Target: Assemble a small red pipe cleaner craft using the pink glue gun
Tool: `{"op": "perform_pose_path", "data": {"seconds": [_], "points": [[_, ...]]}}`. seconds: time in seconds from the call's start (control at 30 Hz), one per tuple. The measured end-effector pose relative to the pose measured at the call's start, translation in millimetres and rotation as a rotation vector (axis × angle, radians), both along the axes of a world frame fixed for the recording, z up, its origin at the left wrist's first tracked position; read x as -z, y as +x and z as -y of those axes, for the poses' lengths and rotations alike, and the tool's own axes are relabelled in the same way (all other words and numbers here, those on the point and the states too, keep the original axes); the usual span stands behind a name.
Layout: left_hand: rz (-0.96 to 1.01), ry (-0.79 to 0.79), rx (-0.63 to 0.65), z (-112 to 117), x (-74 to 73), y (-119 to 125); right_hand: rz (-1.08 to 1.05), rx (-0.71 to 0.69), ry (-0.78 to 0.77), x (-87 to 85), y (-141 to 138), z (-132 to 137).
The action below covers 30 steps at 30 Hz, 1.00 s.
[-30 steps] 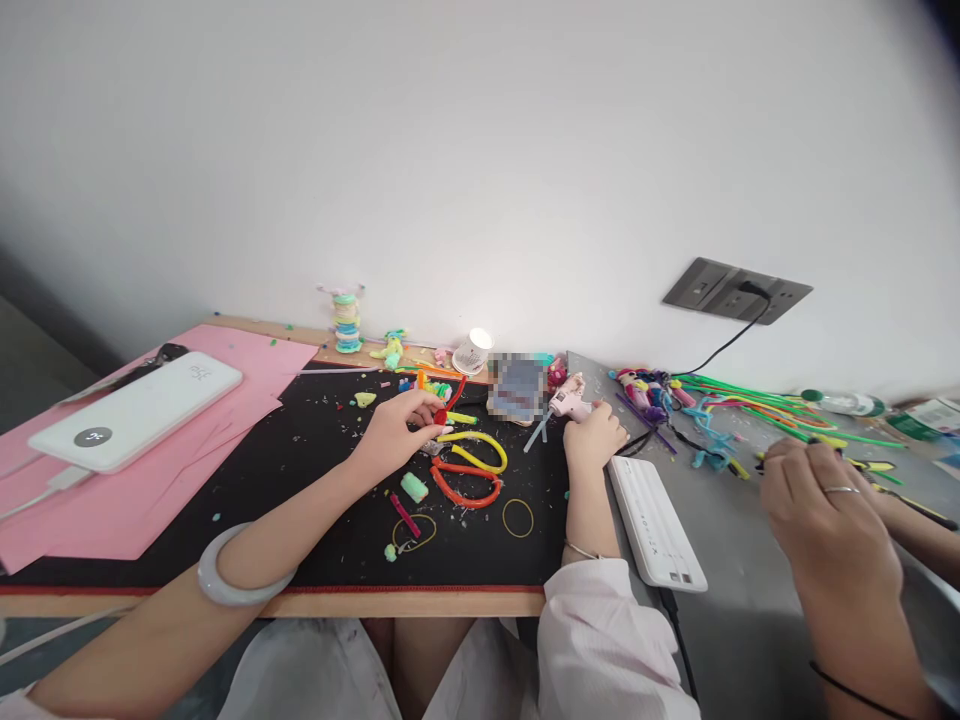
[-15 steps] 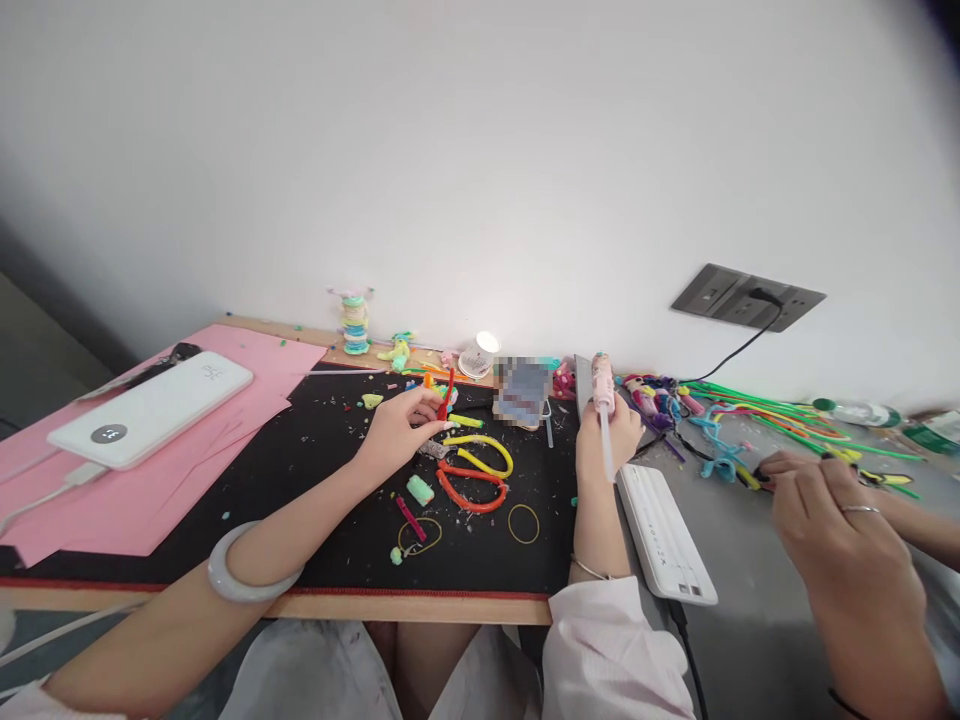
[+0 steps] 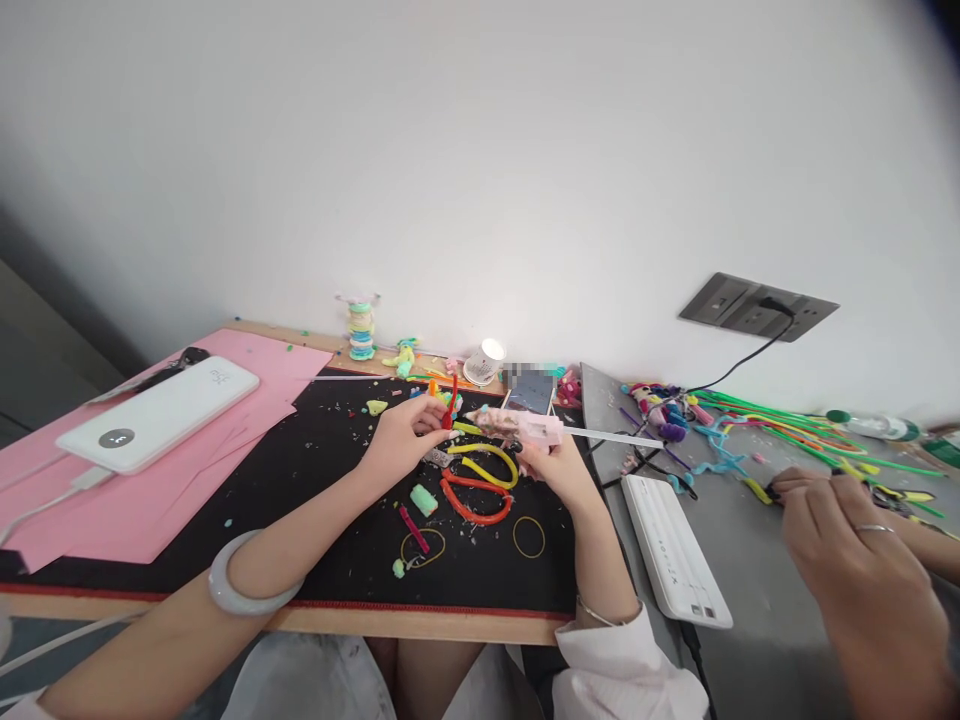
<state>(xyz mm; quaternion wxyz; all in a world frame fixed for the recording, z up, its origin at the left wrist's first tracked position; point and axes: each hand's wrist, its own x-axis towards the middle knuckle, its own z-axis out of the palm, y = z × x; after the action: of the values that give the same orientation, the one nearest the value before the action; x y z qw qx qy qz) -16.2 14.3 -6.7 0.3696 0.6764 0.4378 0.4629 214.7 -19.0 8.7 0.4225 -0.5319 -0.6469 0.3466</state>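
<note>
My left hand (image 3: 401, 437) is closed in a pinch on a small red pipe-cleaner piece (image 3: 452, 393), held upright over the black mat (image 3: 315, 480). My right hand (image 3: 555, 465) grips a pink glue gun (image 3: 517, 427), lying level with its nozzle pointing left at the red piece. A clear glue stick (image 3: 619, 436) sticks out of the gun's back to the right. Yellow (image 3: 484, 458) and orange (image 3: 472, 497) pipe-cleaner loops lie on the mat just below both hands.
A white power bank (image 3: 161, 413) lies on pink paper (image 3: 97, 500) at left. A second white power bank (image 3: 679, 548) lies right of the mat. Green pipe cleaners (image 3: 795, 425) spread at right, where another person's hands (image 3: 847, 545) work. A phone (image 3: 530, 390) leans at the back.
My right hand lifted the glue gun from the far right edge of the mat, swung it level and brought its nozzle left to the red piece. My left hand stayed nearly still.
</note>
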Motion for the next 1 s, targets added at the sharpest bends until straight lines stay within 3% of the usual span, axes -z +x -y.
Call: {"op": "perform_pose_path", "data": {"seconds": [0.17,0.37,1.0], "points": [[-0.010,0.030,0.029,1.5,-0.1,0.2,-0.011,-0.047,-0.083,1.3,-13.2,1.1],[-0.003,0.031,0.039,2.0,0.8,0.1,-0.048,-0.009,-0.097,5.2,-11.8,-0.1],[-0.008,0.029,0.040,2.7,0.2,1.5,-0.054,-0.064,-0.138,9.5,-11.0,-2.6]]}}
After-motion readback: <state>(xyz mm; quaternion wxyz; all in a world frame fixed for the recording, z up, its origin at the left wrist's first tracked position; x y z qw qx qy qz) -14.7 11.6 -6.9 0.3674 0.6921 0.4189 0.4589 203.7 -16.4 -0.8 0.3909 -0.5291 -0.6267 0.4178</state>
